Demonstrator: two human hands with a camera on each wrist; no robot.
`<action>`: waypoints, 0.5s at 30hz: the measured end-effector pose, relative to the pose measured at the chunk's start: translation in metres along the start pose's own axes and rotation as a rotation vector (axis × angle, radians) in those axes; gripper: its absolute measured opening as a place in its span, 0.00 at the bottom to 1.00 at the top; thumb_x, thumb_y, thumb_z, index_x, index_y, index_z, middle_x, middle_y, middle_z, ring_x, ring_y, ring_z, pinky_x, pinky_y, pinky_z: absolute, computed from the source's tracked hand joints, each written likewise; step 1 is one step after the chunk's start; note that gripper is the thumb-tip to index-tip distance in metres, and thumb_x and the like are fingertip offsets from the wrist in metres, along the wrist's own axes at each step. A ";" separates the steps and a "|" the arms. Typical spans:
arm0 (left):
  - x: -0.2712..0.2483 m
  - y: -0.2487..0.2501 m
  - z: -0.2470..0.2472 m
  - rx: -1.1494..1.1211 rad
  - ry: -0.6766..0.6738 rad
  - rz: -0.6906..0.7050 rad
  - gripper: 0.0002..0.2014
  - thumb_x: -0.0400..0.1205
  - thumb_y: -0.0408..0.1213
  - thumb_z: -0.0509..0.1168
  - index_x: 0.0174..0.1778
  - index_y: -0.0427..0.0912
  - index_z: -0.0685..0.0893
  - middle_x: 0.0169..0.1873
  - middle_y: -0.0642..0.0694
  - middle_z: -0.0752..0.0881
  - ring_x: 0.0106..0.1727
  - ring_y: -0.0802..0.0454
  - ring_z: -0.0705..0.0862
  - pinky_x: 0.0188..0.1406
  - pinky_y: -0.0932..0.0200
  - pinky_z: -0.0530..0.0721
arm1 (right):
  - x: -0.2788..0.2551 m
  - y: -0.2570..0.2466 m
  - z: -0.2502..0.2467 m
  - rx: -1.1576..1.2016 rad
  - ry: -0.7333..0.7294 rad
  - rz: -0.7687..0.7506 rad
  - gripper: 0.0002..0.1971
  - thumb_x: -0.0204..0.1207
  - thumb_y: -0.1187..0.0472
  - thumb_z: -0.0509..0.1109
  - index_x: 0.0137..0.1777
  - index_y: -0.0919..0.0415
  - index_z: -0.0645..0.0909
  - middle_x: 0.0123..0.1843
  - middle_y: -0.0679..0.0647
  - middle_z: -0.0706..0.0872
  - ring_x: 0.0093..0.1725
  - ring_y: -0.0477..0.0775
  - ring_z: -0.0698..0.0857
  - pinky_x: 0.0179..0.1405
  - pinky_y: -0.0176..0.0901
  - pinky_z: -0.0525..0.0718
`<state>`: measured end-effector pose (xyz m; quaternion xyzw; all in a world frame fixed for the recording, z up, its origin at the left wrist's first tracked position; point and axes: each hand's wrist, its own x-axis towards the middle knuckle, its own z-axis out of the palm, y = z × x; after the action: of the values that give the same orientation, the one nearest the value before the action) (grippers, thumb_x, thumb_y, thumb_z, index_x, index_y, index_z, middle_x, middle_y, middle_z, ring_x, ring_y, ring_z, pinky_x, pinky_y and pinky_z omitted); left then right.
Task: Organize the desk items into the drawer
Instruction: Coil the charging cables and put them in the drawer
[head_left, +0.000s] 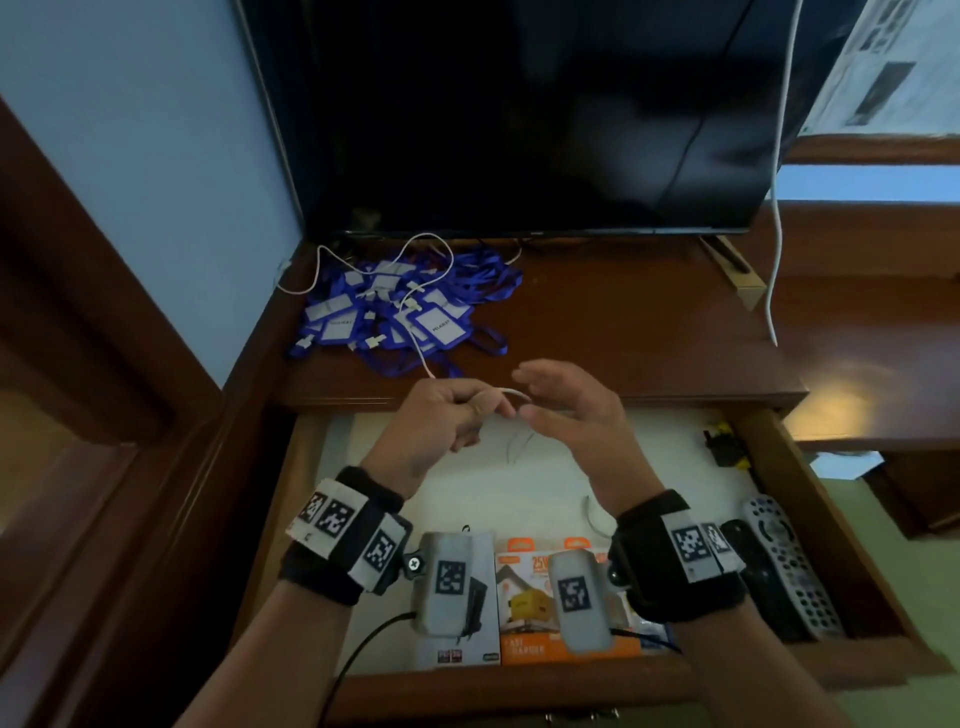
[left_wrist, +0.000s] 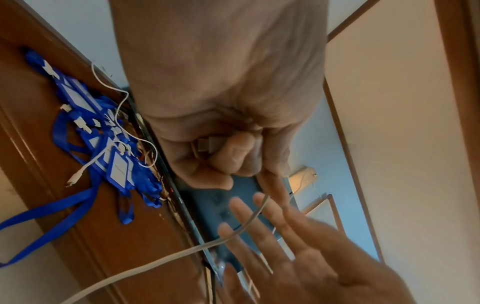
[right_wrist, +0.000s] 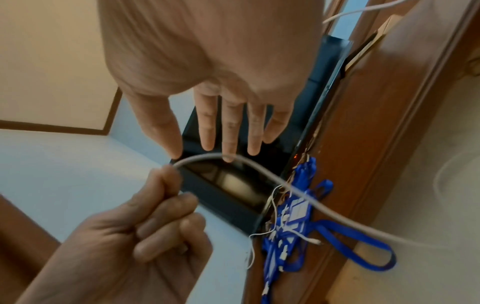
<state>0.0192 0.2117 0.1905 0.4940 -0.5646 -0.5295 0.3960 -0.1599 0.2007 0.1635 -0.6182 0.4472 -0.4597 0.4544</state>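
My left hand (head_left: 457, 415) pinches one end of a white cable (head_left: 511, 392) above the back of the open drawer (head_left: 810, 499). The left wrist view shows its plug (left_wrist: 205, 144) tucked under the curled fingers of the left hand (left_wrist: 228, 156). From there the cable (right_wrist: 259, 166) arcs past the fingertips of my right hand (right_wrist: 228, 123) and drops toward the drawer. My right hand (head_left: 566, 410) is held flat with straight fingers just right of the left one and grips nothing. A pile of blue lanyards with badge holders (head_left: 400, 312) lies on the desk behind.
A second white cable (head_left: 415, 332) lies over the lanyards. A dark TV screen (head_left: 519, 114) stands at the back of the desk. In the drawer are an orange charger box (head_left: 524, 597), a grey box (head_left: 485, 639), two remotes (head_left: 789, 561) and a black-and-yellow item (head_left: 724, 444).
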 end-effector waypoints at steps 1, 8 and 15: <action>-0.001 0.001 -0.001 -0.020 -0.013 0.002 0.13 0.86 0.33 0.60 0.38 0.38 0.87 0.23 0.54 0.81 0.22 0.58 0.67 0.31 0.64 0.74 | 0.000 -0.003 0.008 0.045 -0.021 0.003 0.17 0.72 0.72 0.73 0.61 0.63 0.82 0.57 0.56 0.88 0.57 0.50 0.86 0.56 0.40 0.83; -0.018 -0.003 -0.031 -0.090 -0.060 -0.025 0.14 0.86 0.38 0.58 0.42 0.36 0.85 0.16 0.58 0.71 0.21 0.57 0.64 0.35 0.65 0.77 | -0.007 0.011 0.033 0.153 -0.008 0.174 0.03 0.73 0.73 0.72 0.40 0.70 0.80 0.27 0.61 0.80 0.26 0.55 0.78 0.31 0.44 0.79; -0.011 0.000 -0.065 -0.392 0.127 0.020 0.19 0.86 0.44 0.55 0.36 0.46 0.88 0.22 0.52 0.64 0.22 0.57 0.63 0.32 0.63 0.75 | -0.009 0.036 0.007 0.250 0.140 0.271 0.11 0.70 0.76 0.73 0.33 0.64 0.75 0.23 0.53 0.73 0.24 0.48 0.70 0.28 0.37 0.70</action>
<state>0.0842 0.2093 0.1999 0.4343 -0.4297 -0.5928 0.5247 -0.1596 0.2042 0.1259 -0.4572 0.4964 -0.4883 0.5533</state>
